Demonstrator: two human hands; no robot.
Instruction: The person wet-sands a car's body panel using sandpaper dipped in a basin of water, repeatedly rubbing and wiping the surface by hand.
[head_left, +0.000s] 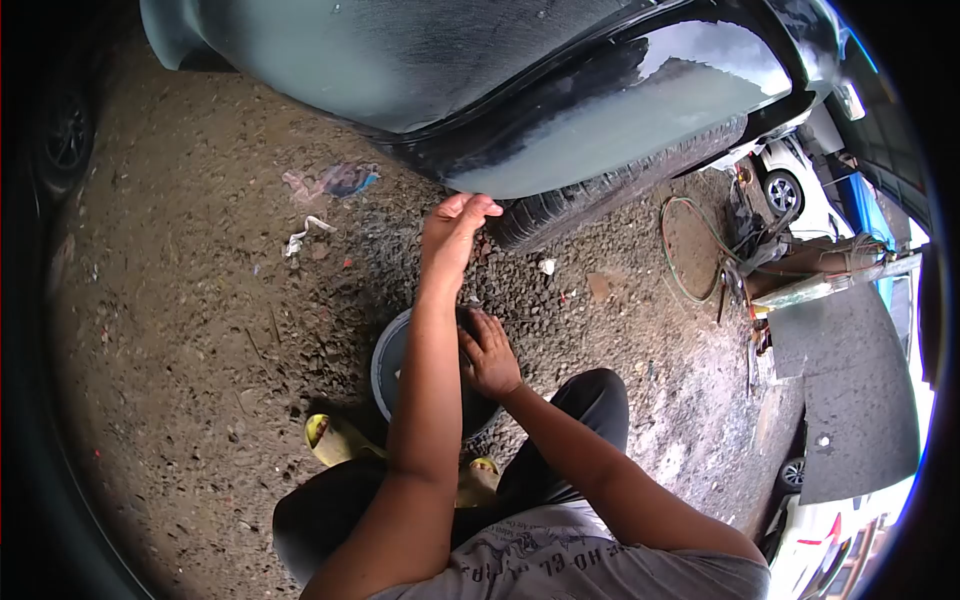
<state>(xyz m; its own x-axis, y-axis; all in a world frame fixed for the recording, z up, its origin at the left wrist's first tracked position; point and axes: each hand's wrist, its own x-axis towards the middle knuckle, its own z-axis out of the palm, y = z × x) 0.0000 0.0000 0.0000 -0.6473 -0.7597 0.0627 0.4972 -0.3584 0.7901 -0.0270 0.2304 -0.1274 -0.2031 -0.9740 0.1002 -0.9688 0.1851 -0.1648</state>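
My left hand (455, 235) reaches up to the lower edge of a car's body panel (590, 145), which has grey-green patches over black paint. Its fingers are closed together at that edge, and what they hold, if anything, is hidden. Below it, my right hand (488, 358) is open, fingers stretched out, over the right side of a round grey bucket (380, 372). Whether it touches the bucket is unclear. My left forearm covers much of the bucket, which stands on the ground between my feet.
A tyre (620, 185) sits under the panel. Gravelly ground (200, 350) carries a crumpled wrapper (335, 182) and a white scrap (308, 235). To the right lie a looped hose (672, 250) and a large dark panel (850, 390). A white car (790, 175) stands behind.
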